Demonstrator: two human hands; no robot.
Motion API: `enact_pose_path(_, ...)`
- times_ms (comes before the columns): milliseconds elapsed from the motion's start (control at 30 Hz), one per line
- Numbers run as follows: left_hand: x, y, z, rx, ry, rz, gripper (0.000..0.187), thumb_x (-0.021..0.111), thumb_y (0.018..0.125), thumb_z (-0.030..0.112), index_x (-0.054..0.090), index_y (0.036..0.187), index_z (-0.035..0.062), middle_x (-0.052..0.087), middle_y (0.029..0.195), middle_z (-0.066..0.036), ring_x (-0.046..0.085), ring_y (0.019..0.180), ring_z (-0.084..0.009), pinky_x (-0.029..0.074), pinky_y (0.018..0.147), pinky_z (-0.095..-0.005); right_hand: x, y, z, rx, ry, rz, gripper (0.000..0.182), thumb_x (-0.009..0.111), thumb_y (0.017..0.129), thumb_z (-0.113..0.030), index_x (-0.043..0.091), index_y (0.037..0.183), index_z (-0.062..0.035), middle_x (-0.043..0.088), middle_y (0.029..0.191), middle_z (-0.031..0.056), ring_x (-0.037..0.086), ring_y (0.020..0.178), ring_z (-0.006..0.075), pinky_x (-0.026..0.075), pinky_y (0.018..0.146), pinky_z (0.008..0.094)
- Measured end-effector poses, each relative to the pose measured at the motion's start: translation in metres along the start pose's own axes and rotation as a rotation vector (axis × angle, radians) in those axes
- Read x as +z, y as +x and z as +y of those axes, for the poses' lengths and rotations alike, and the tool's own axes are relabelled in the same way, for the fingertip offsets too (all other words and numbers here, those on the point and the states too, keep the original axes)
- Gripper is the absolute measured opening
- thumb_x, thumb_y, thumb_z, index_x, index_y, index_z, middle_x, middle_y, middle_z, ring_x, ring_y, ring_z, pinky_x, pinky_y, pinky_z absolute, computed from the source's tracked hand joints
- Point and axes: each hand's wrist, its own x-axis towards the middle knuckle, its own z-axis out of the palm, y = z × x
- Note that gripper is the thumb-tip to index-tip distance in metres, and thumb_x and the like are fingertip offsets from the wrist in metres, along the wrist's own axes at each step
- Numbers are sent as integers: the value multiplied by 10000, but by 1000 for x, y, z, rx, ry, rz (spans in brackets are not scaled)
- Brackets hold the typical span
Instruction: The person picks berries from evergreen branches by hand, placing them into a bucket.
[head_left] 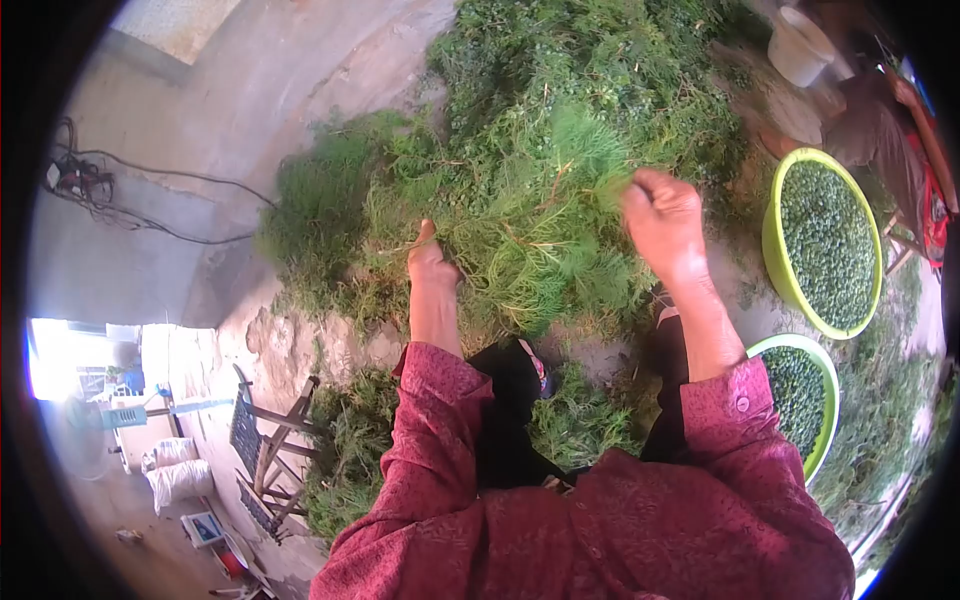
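Note:
My right hand (665, 220) is closed in a fist at the edge of a feathery green sprig (590, 150), which is smeared by motion. My left hand (432, 262) has its fingers curled and its thumb up; what it grips is hidden, though a thin stem shows beside the thumb. Between and beyond both hands spreads a big heap of cut green branches (580, 60) with small round green seed cones among the foliage.
A yellow-green basin (773, 250) and a pale green basin (832, 400), both full of small green cones, stand at right. Another person (870, 120) sits behind, near a white bucket (800, 50). A folding chair (265, 440), cables (180, 175) and white sacks (180, 480) are at left.

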Motion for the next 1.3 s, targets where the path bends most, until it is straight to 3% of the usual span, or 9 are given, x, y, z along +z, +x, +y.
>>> enact_pose_path(67,-11,15,0,16,-26,-7,340,418,906,235,463,1135,-12,511,1131,-174,542,964,-304,466,813,-437,-5,0,-12,298,415,8,151,586,780,-101,565,632,-82,465,498,-31,357,398,30,275,354,193)
enact_pose_path(167,-28,21,8,40,-68,137,339,389,908,246,471,1131,4,510,1135,-175,529,984,-322,431,852,-474,-46,19,3,212,801,79,103,582,797,-162,577,794,-59,486,574,-8,336,367,31,238,307,168)
enact_pose_path(233,-34,15,18,-88,-295,-106,331,344,911,247,484,1112,25,504,1145,-172,503,1022,-328,375,902,-513,-59,21,9,293,1226,-91,147,550,812,-152,543,914,-46,541,682,37,341,389,32,244,308,157)
enact_pose_path(367,-36,28,15,-66,-291,-10,345,304,916,259,472,1126,42,500,1157,-163,476,1060,-325,349,916,-519,-17,3,-11,409,939,-360,238,536,783,-84,483,1012,-47,550,939,151,460,468,71,282,309,145)
enact_pose_path(733,-7,14,1,-4,-159,-98,347,428,899,260,465,1150,24,497,1168,-140,516,1017,-289,453,824,-459,28,-4,3,519,343,-464,333,689,744,-162,527,948,44,499,638,20,351,441,46,228,362,192)
enact_pose_path(833,-16,37,-4,-16,-111,-116,365,426,899,248,447,1204,49,463,1220,-127,514,1030,-266,462,818,-440,40,-15,6,605,349,-240,449,728,705,-180,497,1015,48,496,635,12,353,450,42,235,367,197)
enact_pose_path(967,-18,36,-5,119,12,-63,395,439,892,220,407,1262,87,417,1278,-109,520,1028,-240,468,819,-401,32,-9,-1,626,616,-442,466,727,705,-162,476,1039,44,502,633,19,356,451,43,237,370,195)
enact_pose_path(1067,-12,25,1,135,28,-8,384,462,889,233,431,1180,-14,498,1149,-158,540,966,-293,457,838,-429,32,-15,-6,700,660,-345,376,715,717,-164,500,958,29,508,636,29,347,430,47,215,354,192)
enact_pose_path(1300,2,-14,25,29,-318,94,363,387,903,290,448,1192,79,481,1194,-134,489,1059,-269,388,924,-421,-19,-42,-11,685,621,-636,122,551,770,-110,517,712,-8,486,570,64,328,359,70,213,311,197)
